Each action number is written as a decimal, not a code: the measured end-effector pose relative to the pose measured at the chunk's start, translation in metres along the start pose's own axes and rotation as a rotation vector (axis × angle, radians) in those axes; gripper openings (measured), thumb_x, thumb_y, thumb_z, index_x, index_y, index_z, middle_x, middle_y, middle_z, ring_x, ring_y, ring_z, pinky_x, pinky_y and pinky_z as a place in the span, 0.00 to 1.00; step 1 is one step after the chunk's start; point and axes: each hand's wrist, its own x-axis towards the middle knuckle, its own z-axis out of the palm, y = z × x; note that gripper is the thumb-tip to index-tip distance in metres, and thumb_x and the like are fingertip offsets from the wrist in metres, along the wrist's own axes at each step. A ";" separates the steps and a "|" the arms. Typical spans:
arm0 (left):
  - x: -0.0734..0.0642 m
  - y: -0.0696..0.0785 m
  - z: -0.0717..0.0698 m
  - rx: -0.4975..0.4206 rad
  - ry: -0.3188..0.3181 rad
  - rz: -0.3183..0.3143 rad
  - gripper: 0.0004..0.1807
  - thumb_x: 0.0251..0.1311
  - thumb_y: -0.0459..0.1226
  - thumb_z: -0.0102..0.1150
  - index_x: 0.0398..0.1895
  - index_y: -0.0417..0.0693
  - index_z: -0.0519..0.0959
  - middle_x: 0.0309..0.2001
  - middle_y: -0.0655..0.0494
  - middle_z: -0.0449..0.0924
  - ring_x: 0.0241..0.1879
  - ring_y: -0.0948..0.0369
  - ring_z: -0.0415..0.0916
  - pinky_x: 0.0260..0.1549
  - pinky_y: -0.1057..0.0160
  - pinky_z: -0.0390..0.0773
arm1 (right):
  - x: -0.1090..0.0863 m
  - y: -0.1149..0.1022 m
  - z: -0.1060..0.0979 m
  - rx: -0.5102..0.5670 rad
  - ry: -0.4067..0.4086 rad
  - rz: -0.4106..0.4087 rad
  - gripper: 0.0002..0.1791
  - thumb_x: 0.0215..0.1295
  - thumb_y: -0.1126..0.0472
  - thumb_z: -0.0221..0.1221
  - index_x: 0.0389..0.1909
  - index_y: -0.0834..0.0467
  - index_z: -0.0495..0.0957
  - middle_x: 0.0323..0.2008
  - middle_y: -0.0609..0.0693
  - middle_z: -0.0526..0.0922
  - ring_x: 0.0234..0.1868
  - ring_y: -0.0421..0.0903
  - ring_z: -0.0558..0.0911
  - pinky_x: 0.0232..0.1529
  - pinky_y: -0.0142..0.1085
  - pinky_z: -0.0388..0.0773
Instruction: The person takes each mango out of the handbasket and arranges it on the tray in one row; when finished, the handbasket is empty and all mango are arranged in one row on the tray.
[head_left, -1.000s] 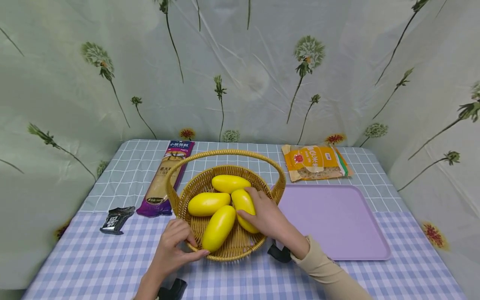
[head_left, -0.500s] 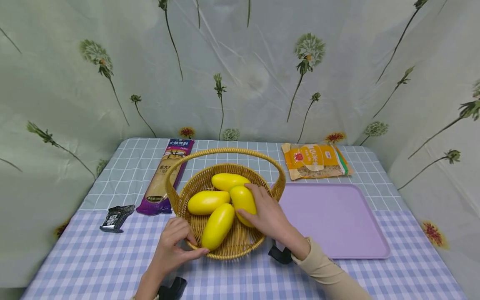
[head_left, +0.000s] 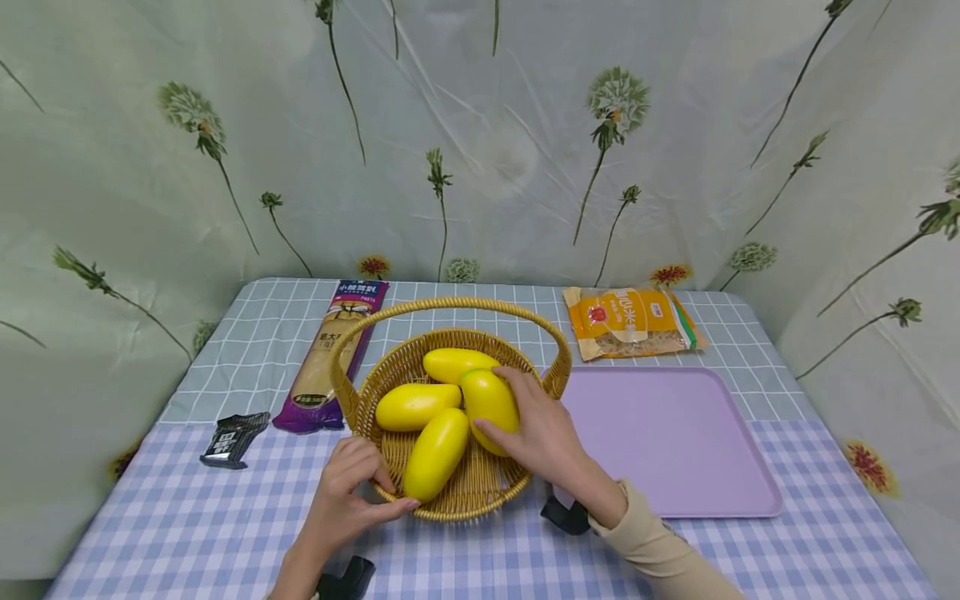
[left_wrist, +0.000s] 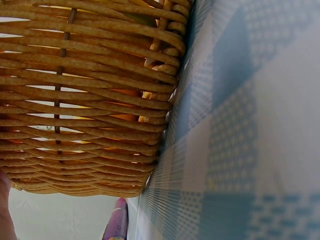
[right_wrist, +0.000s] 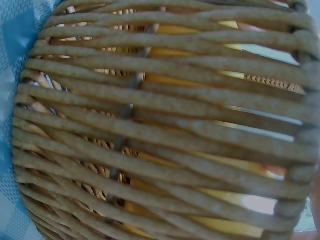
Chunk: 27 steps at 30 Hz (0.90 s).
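A woven wicker basket point(head_left: 468, 504) with a tall arched handle holds several smooth yellow mangoes. My right hand point(head_left: 546, 437) reaches in over the right rim and grips the rightmost mango point(head_left: 491, 410), thumb on its near side and fingers round its far side. Another mango point(head_left: 436, 455) lies in front, with a third point(head_left: 417, 407) on the left and one more point(head_left: 457, 364) at the back. At the front left, my left hand point(head_left: 347, 492) pinches the basket's rim. Both wrist views are mostly filled by the wicker wall point(left_wrist: 95, 107), with yellow showing through the gaps of the weave point(right_wrist: 165, 107).
To the right is a lilac tray point(head_left: 675, 450), with an orange-and-clear bag of grain point(head_left: 633, 323) behind it. A purple pasta pack point(head_left: 326, 358) lies left of the basket. Farther left is a small black packet point(head_left: 235, 440). A checked cloth point(head_left: 187, 533) covers the table.
The rightmost mango has tilted, its near end drawn up, and has shifted slightly right with my right hand. My left hand has stayed at the rim.
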 end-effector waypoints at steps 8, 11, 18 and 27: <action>0.001 0.000 0.000 0.004 0.000 0.004 0.21 0.49 0.49 0.71 0.16 0.50 0.69 0.19 0.64 0.67 0.25 0.64 0.63 0.38 0.65 0.58 | 0.000 0.002 -0.001 0.065 0.014 0.008 0.37 0.56 0.45 0.66 0.63 0.54 0.64 0.53 0.54 0.74 0.36 0.45 0.77 0.30 0.39 0.72; 0.001 0.000 0.000 0.002 0.003 0.006 0.21 0.49 0.49 0.71 0.16 0.50 0.69 0.19 0.63 0.67 0.25 0.64 0.63 0.38 0.65 0.58 | -0.001 0.003 -0.001 0.097 0.012 0.014 0.37 0.55 0.44 0.66 0.63 0.52 0.63 0.53 0.53 0.74 0.37 0.44 0.77 0.32 0.39 0.73; 0.001 0.000 0.000 0.006 0.004 0.006 0.21 0.49 0.49 0.71 0.16 0.50 0.69 0.19 0.64 0.67 0.25 0.64 0.63 0.38 0.65 0.58 | -0.005 0.004 -0.004 0.165 -0.001 0.019 0.37 0.55 0.44 0.66 0.63 0.49 0.63 0.53 0.49 0.73 0.39 0.42 0.78 0.35 0.37 0.74; 0.000 0.001 0.001 0.004 0.007 0.016 0.21 0.48 0.48 0.72 0.16 0.51 0.69 0.19 0.64 0.67 0.24 0.64 0.63 0.37 0.66 0.58 | -0.013 0.005 -0.008 0.304 -0.004 0.009 0.37 0.53 0.45 0.68 0.62 0.47 0.64 0.50 0.45 0.72 0.39 0.43 0.76 0.26 0.32 0.77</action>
